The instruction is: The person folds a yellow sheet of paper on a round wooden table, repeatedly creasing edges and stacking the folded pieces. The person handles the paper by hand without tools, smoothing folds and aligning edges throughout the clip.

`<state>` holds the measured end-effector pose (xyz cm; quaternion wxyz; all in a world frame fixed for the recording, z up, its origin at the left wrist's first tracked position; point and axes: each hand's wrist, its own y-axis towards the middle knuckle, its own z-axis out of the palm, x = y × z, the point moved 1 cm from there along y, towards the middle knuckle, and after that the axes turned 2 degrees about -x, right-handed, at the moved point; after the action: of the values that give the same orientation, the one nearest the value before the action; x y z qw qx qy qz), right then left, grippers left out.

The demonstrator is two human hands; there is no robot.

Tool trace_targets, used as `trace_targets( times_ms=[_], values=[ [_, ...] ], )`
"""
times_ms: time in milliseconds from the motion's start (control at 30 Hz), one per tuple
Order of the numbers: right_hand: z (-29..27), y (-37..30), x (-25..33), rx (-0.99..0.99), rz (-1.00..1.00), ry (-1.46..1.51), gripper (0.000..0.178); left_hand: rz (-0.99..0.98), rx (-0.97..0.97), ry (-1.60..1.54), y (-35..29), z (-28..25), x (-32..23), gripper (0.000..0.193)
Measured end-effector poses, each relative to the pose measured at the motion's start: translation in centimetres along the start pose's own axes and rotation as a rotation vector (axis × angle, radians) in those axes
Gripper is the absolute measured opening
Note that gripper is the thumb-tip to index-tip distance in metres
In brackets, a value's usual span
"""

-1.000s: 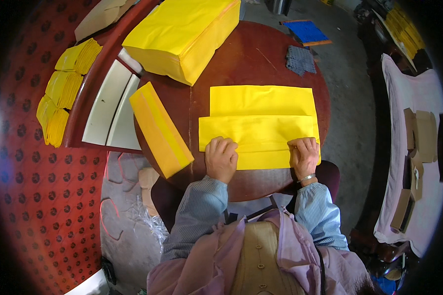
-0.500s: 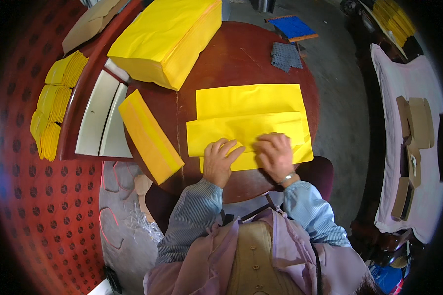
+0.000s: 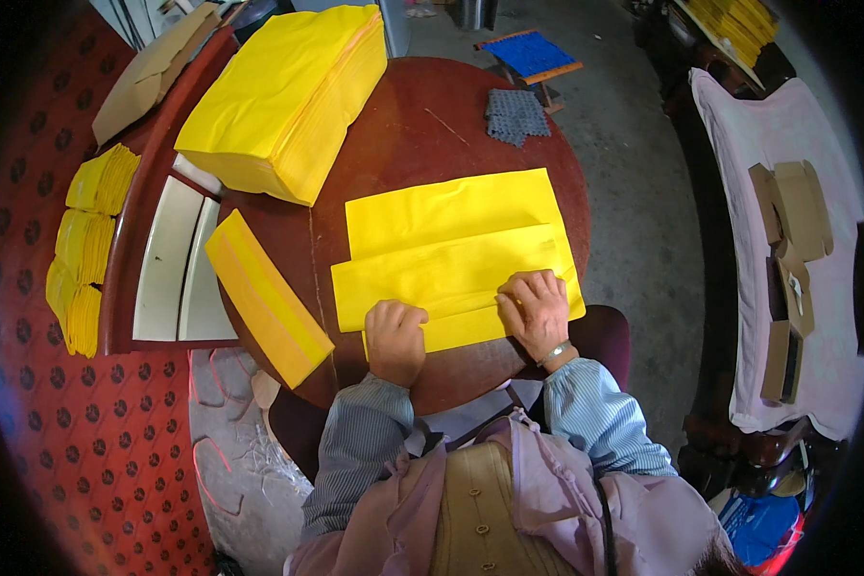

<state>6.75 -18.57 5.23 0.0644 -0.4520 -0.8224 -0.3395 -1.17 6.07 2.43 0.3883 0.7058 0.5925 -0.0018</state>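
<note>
On the round dark-red table in front of me lies a bright yellow sheet (image 3: 446,206), perhaps paper or cloth, with a folded band (image 3: 422,272) across its nearer half. At the near left edge of that band, my left hand (image 3: 396,343) is closed, its fingers curled on the yellow material and its fingertips partly hidden. My right hand (image 3: 536,315) grips the band's near edge further right, fingers bent over it and thumb tucked toward the left. A strip of the yellow layer below shows between the hands.
A tall stack of yellow sheets (image 3: 269,96) stands at the far left of the table (image 3: 413,125). Nearer lies a long narrow yellow bundle (image 3: 269,300). A grey textured mat (image 3: 518,117) rests by the far right edge, near a blue-topped stool (image 3: 531,56). Open cardboard boxes (image 3: 804,211) lie right.
Both hands have drawn nearer to the band's front edge, and their fingers have curled there. My left hand has turned from spread to closed. The whole view has shifted slightly.
</note>
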Motion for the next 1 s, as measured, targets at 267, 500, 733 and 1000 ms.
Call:
trace_targets(
  times_ms=[267,500,733,1000],
  values=[
    [0.1,0.3,-2.0,-0.079,0.054,-0.033,0.010,-0.119,-0.137,0.112,-0.9,-1.3,1.4,0.015],
    [0.4,0.3,-2.4,-0.064,0.083,-0.071,0.015,-0.225,-0.163,0.231,-0.8,-3.1,2.3,0.020],
    [0.5,0.2,-2.5,-0.058,0.084,-0.079,0.018,-0.203,0.030,0.181,2.4,0.9,-0.1,0.047],
    [-0.1,-0.5,-3.6,-0.066,0.173,-0.168,0.020,-0.275,0.344,0.290,3.2,2.9,-0.9,0.074]
  ],
)
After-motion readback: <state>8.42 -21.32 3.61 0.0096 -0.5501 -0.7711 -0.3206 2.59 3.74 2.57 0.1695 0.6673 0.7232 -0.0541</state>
